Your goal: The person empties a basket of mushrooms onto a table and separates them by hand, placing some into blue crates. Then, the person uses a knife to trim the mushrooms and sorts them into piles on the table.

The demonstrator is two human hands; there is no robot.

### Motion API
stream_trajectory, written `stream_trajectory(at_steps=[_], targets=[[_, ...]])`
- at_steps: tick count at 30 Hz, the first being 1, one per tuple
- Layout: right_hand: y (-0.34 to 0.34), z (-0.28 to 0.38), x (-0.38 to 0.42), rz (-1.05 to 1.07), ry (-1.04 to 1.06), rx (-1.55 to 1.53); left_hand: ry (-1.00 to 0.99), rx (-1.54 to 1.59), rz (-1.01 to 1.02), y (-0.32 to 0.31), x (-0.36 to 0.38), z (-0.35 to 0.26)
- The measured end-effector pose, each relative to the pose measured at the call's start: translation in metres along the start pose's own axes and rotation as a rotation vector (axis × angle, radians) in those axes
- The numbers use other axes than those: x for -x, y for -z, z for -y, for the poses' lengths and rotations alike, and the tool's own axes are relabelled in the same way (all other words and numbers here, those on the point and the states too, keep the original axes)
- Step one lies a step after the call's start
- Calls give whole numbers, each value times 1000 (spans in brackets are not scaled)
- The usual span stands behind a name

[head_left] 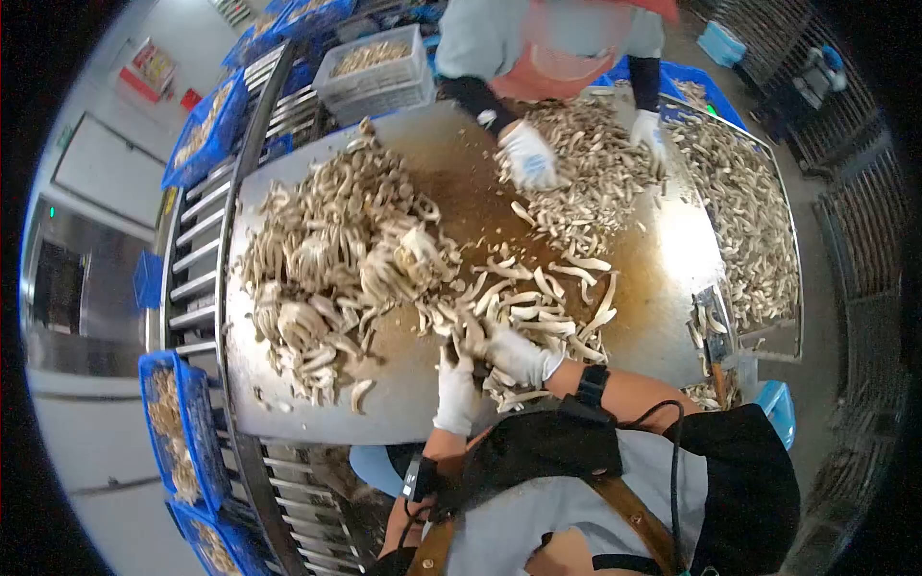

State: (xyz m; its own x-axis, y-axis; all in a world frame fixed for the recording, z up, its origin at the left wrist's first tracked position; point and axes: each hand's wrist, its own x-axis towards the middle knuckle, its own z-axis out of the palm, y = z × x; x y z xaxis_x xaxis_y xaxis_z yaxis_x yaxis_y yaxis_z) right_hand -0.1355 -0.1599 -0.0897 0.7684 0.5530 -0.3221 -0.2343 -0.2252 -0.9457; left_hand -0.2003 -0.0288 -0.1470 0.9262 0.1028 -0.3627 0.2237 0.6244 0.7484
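My left hand (456, 392), in a white glove, is closed on a small clump of mushrooms (469, 336) at the near side of the metal table (403, 418). Close beside it on the right is my right hand (521, 358), also gloved, with curled fingers turned toward the clump. Those fingers are slightly blurred, and what they grip is hidden. Loose, long pale mushrooms (528, 309) lie spread just beyond my right hand. To the left rises a big heap of mushroom clusters (317, 235), many still joined at the base.
Across the table a co-worker's gloved hands (529, 156) rest at a pile of small mushrooms (591, 158). A mesh tray (740, 221) full of mushrooms is on the right, near a knife (716, 374). Blue crates (178, 432) and a white crate (375, 72) stand along the left rack.
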Motion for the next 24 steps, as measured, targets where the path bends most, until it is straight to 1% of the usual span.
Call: stream_trajectory(at_steps=[1, 2, 3, 4, 5, 6, 7, 8, 9, 11, 13, 14, 15, 17, 19, 20, 21, 22, 23, 24], targets=[[6, -2, -6, -46, 37, 142, -13, 35, -10, -5, -4, -7], [8, -11, -12, -67, 41, 141, -56, 121, -35, 20, -22, 11], [8, -20, -19, -61, 4, -14, 5, 37, -120, 39, -28, 18], [3, -26, -23, -61, -79, -302, 73, -42, -200, 57, -34, 25], [-5, -29, -25, -78, -133, -487, 124, -193, -201, 11, -8, -16], [-10, -30, -26, -103, -172, -612, 53, -407, -56, 34, -21, 18], [-11, -29, -29, -122, -189, -694, 32, -107, -129, 15, -17, 6], [2, -39, -36, -97, -180, -624, -9, 267, -174, 19, -29, 8], [15, -49, -44, -73, -170, -554, -16, 516, -294, 3, -24, -25], [11, -38, -48, -78, -130, -578, 29, 98, -357, 39, -37, 0], [-7, -59, -58, -39, -127, -362, 82, 202, -15, 29, -44, 32], [1, -56, -61, -1, -197, -347, 174, 227, -32, 14, -36, 2], [1, -32, -64, -89, -252, -345, 168, 306, -41, 10, -35, -7], [13, -62, -78, -110, -202, -439, 143, 455, -51, 13, -40, -18], [13, -51, -82, -93, -193, -464, 68, 273, -275, 30, -56, 10], [12, -45, -85, -84, -188, -476, 25, 313, -355, 30, -60, -2], [16, -53, -89, -52, -132, -514, -18, 352, -429, 28, -65, -14], [26, -56, -85, 38, -34, -129, 54, 244, -399, 40, -71, -12], [34, -54, -82, 82, 95, 343, 54, -14, -254, 53, -70, -4], [42, -52, -78, 78, 235, 716, 21, -471, -148, 57, -63, -23]])
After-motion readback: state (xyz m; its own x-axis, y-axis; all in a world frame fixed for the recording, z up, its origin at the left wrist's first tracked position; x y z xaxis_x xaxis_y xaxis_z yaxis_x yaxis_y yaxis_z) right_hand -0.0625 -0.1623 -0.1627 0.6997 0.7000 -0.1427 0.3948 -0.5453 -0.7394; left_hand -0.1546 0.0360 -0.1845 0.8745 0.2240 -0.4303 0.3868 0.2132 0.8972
